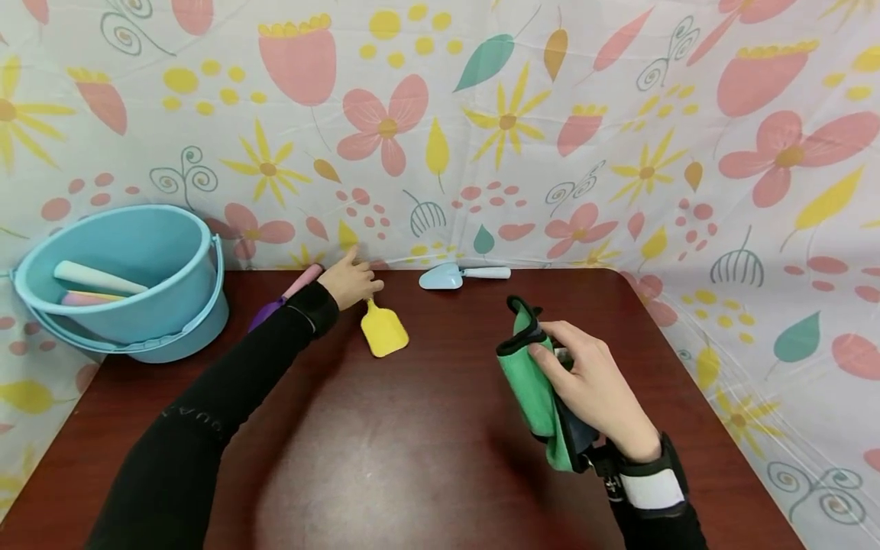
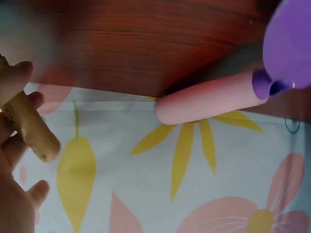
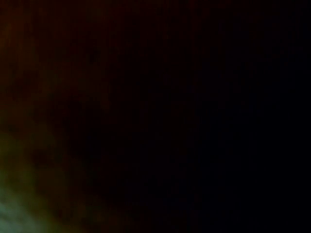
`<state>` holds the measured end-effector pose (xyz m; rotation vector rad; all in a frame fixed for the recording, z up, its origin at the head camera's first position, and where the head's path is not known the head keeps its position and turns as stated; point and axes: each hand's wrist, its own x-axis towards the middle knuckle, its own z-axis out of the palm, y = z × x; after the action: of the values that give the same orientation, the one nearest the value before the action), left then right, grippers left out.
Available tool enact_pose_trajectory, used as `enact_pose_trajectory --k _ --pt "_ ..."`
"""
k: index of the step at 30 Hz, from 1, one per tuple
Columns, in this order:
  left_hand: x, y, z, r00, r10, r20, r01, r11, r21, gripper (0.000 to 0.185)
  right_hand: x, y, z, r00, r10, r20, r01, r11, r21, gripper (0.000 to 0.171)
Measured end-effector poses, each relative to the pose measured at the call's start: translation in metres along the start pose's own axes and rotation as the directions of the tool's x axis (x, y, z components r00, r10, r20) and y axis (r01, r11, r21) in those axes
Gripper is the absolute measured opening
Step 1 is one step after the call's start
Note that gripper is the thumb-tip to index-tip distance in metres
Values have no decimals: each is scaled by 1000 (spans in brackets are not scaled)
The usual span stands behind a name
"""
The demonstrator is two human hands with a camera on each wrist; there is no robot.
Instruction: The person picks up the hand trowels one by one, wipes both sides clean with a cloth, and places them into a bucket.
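My left hand (image 1: 351,281) is at the back edge of the table, holding the handle of a yellow toy shovel (image 1: 385,331) whose blade points toward me. The left wrist view shows that handle (image 2: 39,133), looking tan in shadow, between thumb and fingers. Beside this hand lies a purple toy shovel (image 1: 264,313) with a pink handle (image 2: 209,99), partly behind the wrist. Over the right part of the table, my right hand (image 1: 594,382) grips a folded green cloth (image 1: 529,389) with black edging and a dark side. The right wrist view is almost black.
A light blue bucket (image 1: 103,321) stands at the left, its handle lowered, with a whitish handle (image 1: 99,276) and a pink-and-yellow piece (image 1: 92,298) inside. A light blue trowel (image 1: 441,276) lies along the back edge. Behind the brown table (image 1: 357,458) hangs a flowered sheet (image 1: 447,114).
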<state>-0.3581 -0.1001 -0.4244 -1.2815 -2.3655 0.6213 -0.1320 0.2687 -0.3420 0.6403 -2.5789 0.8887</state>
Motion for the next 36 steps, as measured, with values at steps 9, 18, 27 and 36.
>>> enact_pose_trajectory --k 9,18,27,36 --pt "-32 5 -21 979 -179 -100 139 938 -319 24 27 -17 15 1000 -27 -3 27 996 88 26" --pt "-56 39 -48 908 -417 -35 299 704 -644 17 54 -31 27 999 -50 -4 50 986 162 28" --pt "-64 66 -80 812 -563 153 399 343 -851 11 83 -47 42 991 -114 -72 127 968 216 25" --pt "-62 79 -109 711 -684 164 403 205 -892 17 104 -60 57 983 -80 -167 119 964 239 26"
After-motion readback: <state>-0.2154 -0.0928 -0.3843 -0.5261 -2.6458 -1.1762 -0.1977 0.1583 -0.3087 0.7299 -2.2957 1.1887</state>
